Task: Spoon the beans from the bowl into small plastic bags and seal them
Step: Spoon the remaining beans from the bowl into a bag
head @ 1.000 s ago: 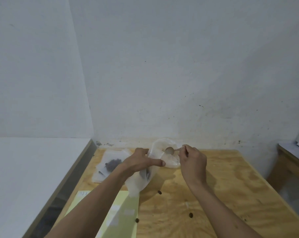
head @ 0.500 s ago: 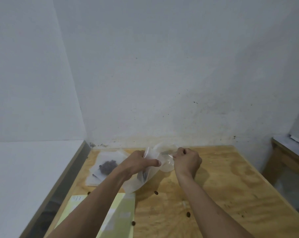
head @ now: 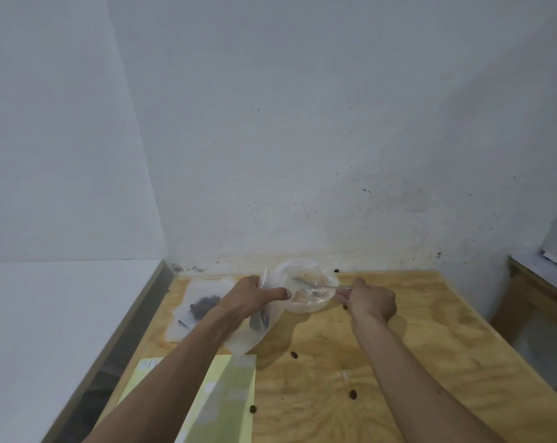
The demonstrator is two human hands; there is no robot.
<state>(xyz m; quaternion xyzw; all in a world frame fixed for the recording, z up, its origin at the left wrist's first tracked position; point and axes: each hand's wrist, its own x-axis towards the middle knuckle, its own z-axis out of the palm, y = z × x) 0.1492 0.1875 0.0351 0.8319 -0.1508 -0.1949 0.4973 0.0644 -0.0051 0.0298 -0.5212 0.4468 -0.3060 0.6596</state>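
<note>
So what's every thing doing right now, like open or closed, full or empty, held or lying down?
left hand: grips the plastic bag
plastic bag: held up, mouth open beside the bowl
right hand: holds the spoon
spoon: reaching into the bowl
bowl: upright, looks nearly empty
filled bag: lying flat, beans inside
loose beans: scattered on the table

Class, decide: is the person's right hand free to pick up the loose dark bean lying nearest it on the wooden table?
Probably not yet: the right hand grips a clear spoon over the bowl, though nothing blocks that bean.
</note>
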